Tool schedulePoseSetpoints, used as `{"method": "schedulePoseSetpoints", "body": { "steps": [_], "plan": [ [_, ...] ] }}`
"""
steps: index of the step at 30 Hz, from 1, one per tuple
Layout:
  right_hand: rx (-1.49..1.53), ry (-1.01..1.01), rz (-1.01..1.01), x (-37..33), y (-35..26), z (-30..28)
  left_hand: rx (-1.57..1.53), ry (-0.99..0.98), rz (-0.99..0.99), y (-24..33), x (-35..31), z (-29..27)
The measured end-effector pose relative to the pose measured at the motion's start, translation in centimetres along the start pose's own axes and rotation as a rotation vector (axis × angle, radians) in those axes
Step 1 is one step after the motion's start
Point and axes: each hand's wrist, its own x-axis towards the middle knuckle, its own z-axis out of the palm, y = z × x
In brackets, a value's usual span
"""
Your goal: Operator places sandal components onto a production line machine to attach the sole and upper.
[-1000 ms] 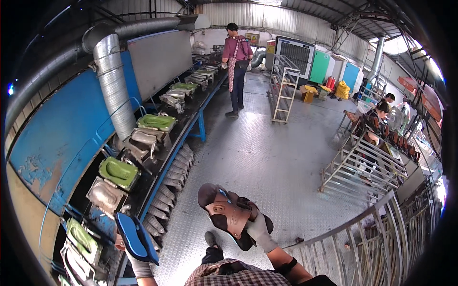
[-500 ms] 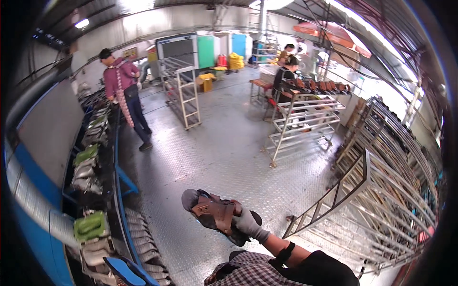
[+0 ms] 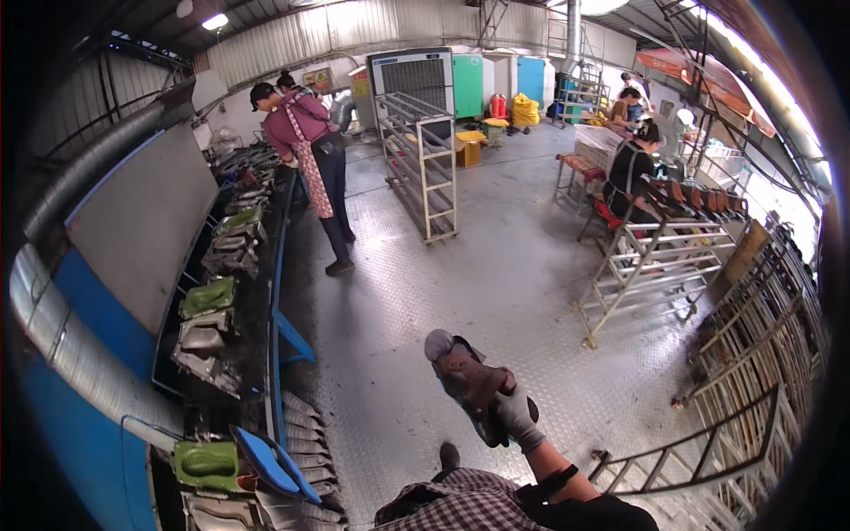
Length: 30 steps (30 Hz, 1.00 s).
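Note:
My right hand (image 3: 518,418), in a grey glove, is shut on a brown sandal-like shoe (image 3: 467,379) with a grey sole, held out in front of me above the metal floor, toe pointing away. A blue sole-shaped piece (image 3: 266,462) stands at the lower left beside the mould line; no hand shows on it, and my left hand is out of sight. My checked sleeve (image 3: 460,504) and one foot (image 3: 450,456) are at the bottom edge.
A line of green and grey shoe moulds (image 3: 208,296) runs along the left under a silver duct (image 3: 71,354). A person in an apron (image 3: 310,150) works at it. A wheeled metal rack (image 3: 425,168) stands ahead. A seated person (image 3: 633,168) and more racks (image 3: 655,257) are to the right.
My view has swung right, so the mould line and the person in the apron have shifted left. The shoe stays in my right hand.

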Motion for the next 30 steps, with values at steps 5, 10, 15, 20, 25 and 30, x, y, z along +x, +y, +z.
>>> {"method": "schedulePoseSetpoints", "body": {
  "steps": [5, 10, 15, 20, 25, 30],
  "plan": [
    [0.044, -0.117, -0.049, 11.7, -0.9, 5.5, 0.999, 0.195, 0.265, -1.6, 6.5, 3.6],
    [0.031, -0.348, 0.066, 23.0, 1.7, 10.2, 1.164, 0.297, 0.314, -5.9, 17.7, 10.8],
    [0.101, -0.356, 0.11, 28.3, -0.2, 18.1, 0.552, 0.436, 0.374, -3.2, 22.0, 7.2],
    [0.094, -0.412, 0.151, 35.6, 1.8, 21.9, 0.495, 0.514, 0.474, 0.2, 31.4, 1.2],
    [0.031, -0.323, 0.089, 43.5, 2.8, 25.1, 0.386, 0.648, 0.466, 2.3, 44.6, -1.1],
    [0.055, -0.234, 0.13, 52.3, 2.3, 30.3, 0.32, 0.68, 0.427, 5.3, 56.4, -3.5]
  ]
}}
